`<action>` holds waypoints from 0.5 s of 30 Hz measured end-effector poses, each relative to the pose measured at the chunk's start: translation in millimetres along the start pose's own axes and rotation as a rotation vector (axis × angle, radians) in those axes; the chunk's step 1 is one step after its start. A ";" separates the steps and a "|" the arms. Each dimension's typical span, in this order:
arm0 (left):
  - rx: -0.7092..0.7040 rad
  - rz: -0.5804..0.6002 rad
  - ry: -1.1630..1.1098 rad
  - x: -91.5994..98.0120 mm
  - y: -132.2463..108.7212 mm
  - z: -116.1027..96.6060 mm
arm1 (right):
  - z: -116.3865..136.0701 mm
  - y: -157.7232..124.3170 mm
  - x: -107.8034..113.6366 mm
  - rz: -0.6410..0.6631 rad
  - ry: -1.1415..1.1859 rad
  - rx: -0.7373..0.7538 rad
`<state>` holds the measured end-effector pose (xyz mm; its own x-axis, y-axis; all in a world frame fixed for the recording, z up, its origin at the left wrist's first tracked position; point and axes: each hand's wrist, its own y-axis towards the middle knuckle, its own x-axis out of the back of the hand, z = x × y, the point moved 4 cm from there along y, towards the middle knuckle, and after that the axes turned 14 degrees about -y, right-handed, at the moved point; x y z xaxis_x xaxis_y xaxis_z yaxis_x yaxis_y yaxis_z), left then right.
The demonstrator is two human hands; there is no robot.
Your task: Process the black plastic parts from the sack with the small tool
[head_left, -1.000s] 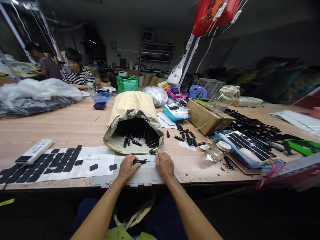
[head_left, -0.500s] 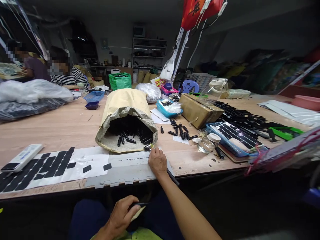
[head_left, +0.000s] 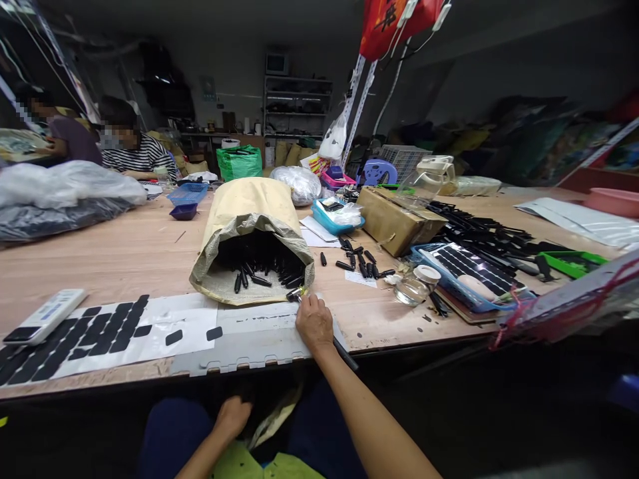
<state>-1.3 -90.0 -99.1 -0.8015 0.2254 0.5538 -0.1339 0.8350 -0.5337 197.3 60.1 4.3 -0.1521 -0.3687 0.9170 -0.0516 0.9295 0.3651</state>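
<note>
Small tool (head_left: 294, 293) looked light, stiff and hard with a metal tip, so I'd pinch it at the rear end. It lay on the white sheet (head_left: 259, 318) at the mouth of the sack (head_left: 249, 213), poking out past my right hand (head_left: 313, 324), whose fingers were curled together on it. My left hand (head_left: 232, 416) was down in my lap below the table (head_left: 150, 246) edge, fingers hidden, couldn't tell. Black pieces (head_left: 259, 279) lay inside the sack.
</note>
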 end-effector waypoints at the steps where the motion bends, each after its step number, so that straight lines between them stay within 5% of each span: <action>1: -0.080 0.052 -0.018 -1.7 -8.7 -11.7 | -0.2 -0.1 0.2 -0.001 0.002 -0.001; 5: -0.486 0.203 -0.163 16.3 -38.3 -85.4 | -0.6 -0.3 1.3 -0.006 0.016 0.002; 8: -0.627 -0.050 -0.249 67.3 -21.3 -138.9 | -0.9 -0.4 1.2 -0.006 0.027 -0.001; 12: -0.444 -0.526 -0.133 134.2 43.5 -165.9 | -0.7 0.0 -0.4 -0.006 0.029 0.000; 15: -0.289 -0.643 0.051 155.4 83.1 -165.8 | -0.1 0.7 -0.9 -0.002 0.025 0.005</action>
<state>-40.3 97.6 48.5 -0.5859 -0.3399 0.7357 -0.4060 0.9088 0.0965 197.6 61.0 3.7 -0.1276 -0.3705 0.9200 -0.0564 0.9288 0.3662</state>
